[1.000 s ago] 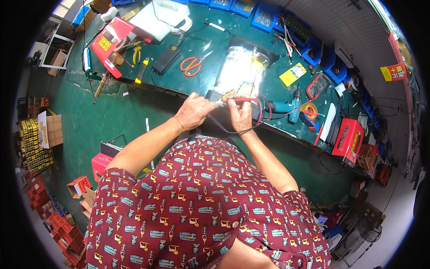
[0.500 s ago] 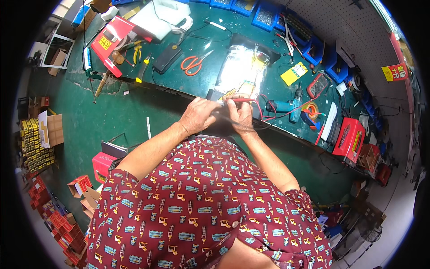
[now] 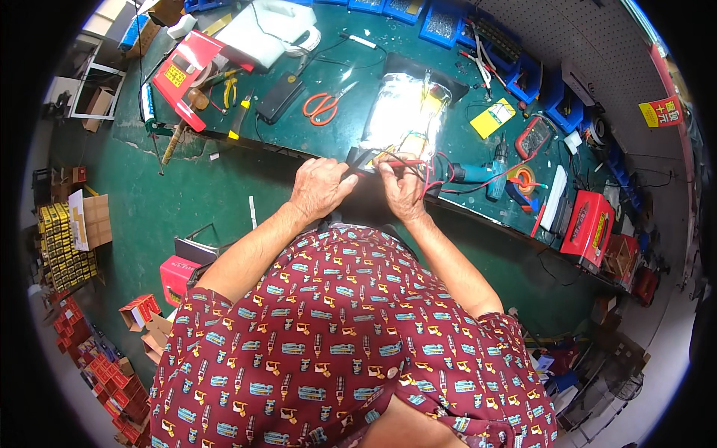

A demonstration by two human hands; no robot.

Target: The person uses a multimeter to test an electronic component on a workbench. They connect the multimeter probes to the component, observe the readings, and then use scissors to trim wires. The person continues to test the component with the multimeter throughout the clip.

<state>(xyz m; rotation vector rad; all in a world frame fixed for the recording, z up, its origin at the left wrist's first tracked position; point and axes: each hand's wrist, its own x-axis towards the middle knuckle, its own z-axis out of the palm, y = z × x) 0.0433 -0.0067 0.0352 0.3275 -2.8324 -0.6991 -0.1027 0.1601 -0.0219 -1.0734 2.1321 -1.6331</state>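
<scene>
Here's the action, right at the middle of the near edge of the bench (image 3: pixel 340 138): the right hand (image 3: pixel 404 196) has its grip pinched around a red probe (image 3: pixel 407 163), which lies crosswise at the fingers. Just beside it, the left hand (image 3: pixel 323 188) curls in, thumb and fingers close to a dark lead (image 3: pixel 364 157) looping between the hands; whether that grip pinches it, I cannot tell.

Straight ahead of them, a shiny silver-wrapped pack (image 3: pixel 403 108) lies in from the near edge, thin wires over its near end.

Over to the right, a teal drill (image 3: pixel 497 179) rests near that edge, with a red-cased meter (image 3: pixel 535 139) further in and a red box (image 3: pixel 588 226) towards the right end. Left of the pack, orange-handled scissors (image 3: pixel 321 110) lie just beside a black case (image 3: pixel 281 98). And along the far edge, blue bins (image 3: pixel 441 28) stand in a row!
</scene>
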